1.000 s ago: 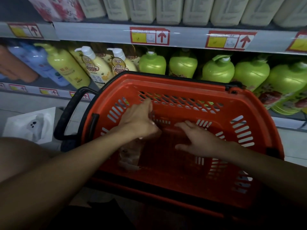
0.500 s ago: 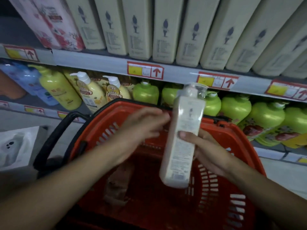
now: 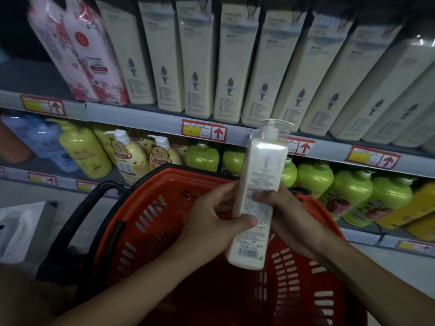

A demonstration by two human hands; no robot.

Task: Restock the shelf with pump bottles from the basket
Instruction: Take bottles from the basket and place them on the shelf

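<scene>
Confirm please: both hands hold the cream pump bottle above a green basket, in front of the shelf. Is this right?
Not quite. The basket is red, not green, as the head view shows. The rest stands: left hand and right hand hold the cream pump bottle before the shelf.

Pump bottle [image 3: 257,196] now in both hands [image 3: 211,222]

One held pump bottle [image 3: 257,196], one red basket [image 3: 150,222], two hands and two pink packs [image 3: 80,52] are seen.

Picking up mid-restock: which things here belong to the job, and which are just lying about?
Job: cream pump bottle held in left hand and right hand; red basket; matching cream bottles on upper shelf.
Not job: green bottles, yellow bottles, pink packs.
</scene>
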